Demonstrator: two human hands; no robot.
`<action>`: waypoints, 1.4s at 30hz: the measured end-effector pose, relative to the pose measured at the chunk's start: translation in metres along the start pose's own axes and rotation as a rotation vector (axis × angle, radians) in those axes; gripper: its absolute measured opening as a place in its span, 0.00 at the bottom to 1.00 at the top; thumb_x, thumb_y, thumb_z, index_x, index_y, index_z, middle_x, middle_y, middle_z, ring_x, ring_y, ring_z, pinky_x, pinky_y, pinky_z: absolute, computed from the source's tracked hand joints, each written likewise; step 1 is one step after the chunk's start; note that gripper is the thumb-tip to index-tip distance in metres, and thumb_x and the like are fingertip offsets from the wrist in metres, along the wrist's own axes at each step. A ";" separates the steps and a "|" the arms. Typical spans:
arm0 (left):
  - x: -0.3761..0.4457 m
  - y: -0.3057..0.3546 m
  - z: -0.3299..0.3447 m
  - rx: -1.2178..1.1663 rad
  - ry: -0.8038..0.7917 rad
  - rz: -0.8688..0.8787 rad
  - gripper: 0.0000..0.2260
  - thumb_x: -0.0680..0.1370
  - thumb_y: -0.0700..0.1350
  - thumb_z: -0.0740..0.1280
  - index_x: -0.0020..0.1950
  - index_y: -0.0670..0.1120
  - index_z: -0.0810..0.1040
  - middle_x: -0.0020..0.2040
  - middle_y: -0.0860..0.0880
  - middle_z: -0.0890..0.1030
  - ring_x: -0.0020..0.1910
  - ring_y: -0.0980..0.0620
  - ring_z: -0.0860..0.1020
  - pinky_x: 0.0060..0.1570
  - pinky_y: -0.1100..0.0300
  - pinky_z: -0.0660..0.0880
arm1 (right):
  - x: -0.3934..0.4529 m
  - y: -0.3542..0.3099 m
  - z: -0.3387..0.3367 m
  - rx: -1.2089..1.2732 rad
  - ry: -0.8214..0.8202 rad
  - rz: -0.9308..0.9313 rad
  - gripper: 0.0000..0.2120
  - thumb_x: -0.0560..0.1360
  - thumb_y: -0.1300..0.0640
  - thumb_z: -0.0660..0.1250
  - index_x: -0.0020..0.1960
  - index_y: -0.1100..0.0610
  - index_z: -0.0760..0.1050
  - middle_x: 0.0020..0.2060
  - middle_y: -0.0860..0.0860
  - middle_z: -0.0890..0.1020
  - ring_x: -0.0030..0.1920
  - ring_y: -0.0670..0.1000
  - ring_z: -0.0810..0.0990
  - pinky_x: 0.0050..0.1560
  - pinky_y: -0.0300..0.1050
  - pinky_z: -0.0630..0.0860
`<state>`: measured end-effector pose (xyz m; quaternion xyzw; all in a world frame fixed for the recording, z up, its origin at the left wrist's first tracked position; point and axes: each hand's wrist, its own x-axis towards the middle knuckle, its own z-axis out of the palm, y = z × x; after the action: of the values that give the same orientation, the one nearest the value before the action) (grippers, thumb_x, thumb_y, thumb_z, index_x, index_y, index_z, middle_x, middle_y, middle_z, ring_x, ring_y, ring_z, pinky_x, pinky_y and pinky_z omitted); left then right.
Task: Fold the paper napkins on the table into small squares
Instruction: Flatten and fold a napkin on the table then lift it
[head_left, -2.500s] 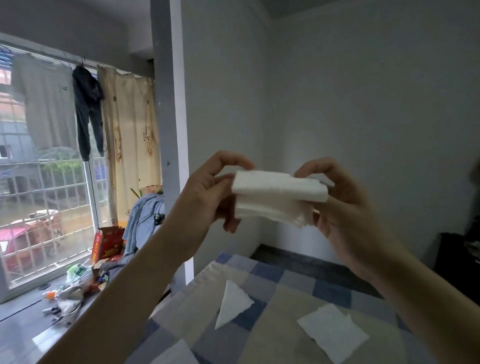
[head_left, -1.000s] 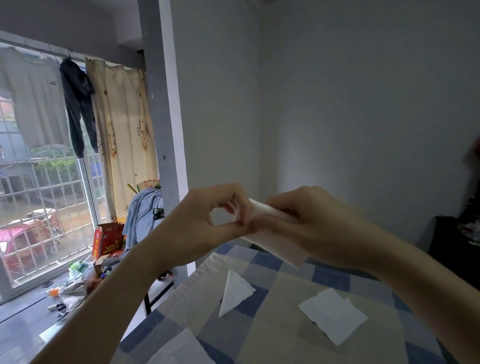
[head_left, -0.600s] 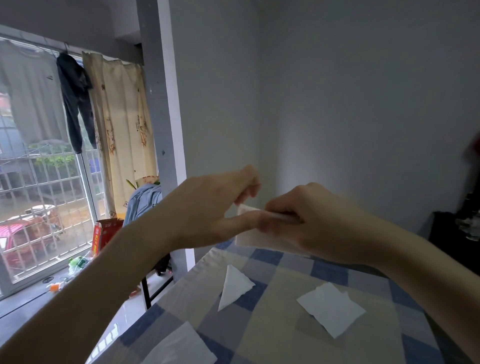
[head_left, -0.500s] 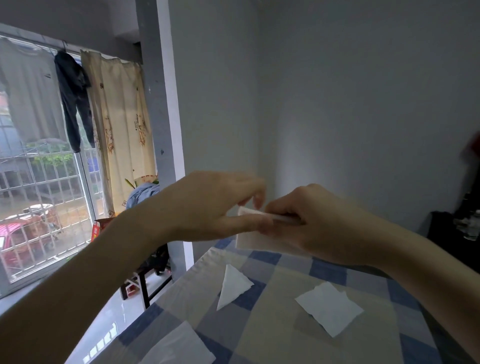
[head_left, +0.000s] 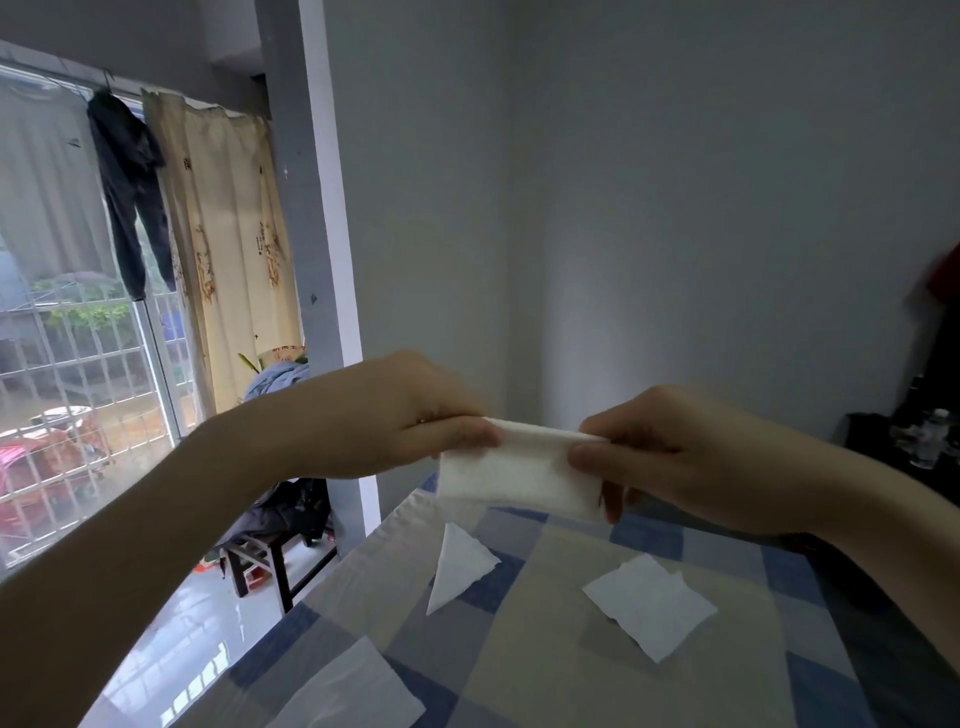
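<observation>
Napkins lie on the checked surface (head_left: 545, 670): a flat sheet (head_left: 353, 696) at the near edge, a square one (head_left: 649, 605) to the right, a triangular one (head_left: 460, 566) between. Above them hangs a folded napkin (head_left: 519, 475), its top edge pinched at each end, the left hand (head_left: 395, 415) and the right hand (head_left: 670, 457) each closing its grip on it.

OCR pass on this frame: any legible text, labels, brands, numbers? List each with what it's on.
No text can be read in this frame.
Curtain: dark printed marks that may be characters, too blurred to read.
Bottle at far right: too small and blurred to show any label.
Held napkin, the napkins on the table and the checked tablecloth: no print.
</observation>
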<state>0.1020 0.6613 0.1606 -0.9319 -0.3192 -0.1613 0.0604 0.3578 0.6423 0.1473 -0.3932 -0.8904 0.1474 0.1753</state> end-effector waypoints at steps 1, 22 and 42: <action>0.000 0.001 0.001 0.008 -0.013 -0.009 0.16 0.79 0.61 0.51 0.34 0.59 0.66 0.30 0.54 0.69 0.33 0.57 0.71 0.36 0.67 0.67 | 0.000 0.001 -0.002 0.008 -0.047 0.009 0.16 0.79 0.44 0.59 0.40 0.49 0.80 0.34 0.44 0.83 0.33 0.42 0.79 0.39 0.37 0.75; -0.008 0.010 0.013 -0.118 0.101 -0.007 0.16 0.80 0.58 0.56 0.34 0.58 0.72 0.28 0.56 0.72 0.30 0.58 0.73 0.32 0.68 0.68 | -0.001 0.020 0.010 0.455 -0.089 -0.056 0.14 0.79 0.49 0.62 0.43 0.55 0.82 0.37 0.52 0.82 0.40 0.50 0.80 0.45 0.42 0.77; 0.004 0.035 0.056 -0.589 0.474 -0.375 0.19 0.74 0.67 0.60 0.39 0.52 0.76 0.33 0.55 0.78 0.31 0.60 0.74 0.33 0.68 0.71 | 0.019 -0.006 0.044 0.626 0.377 0.049 0.06 0.73 0.50 0.70 0.44 0.53 0.82 0.36 0.46 0.85 0.39 0.44 0.84 0.43 0.40 0.80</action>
<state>0.1406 0.6481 0.1088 -0.7722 -0.4006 -0.4638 -0.1674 0.3231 0.6468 0.1139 -0.3623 -0.7445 0.3418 0.4445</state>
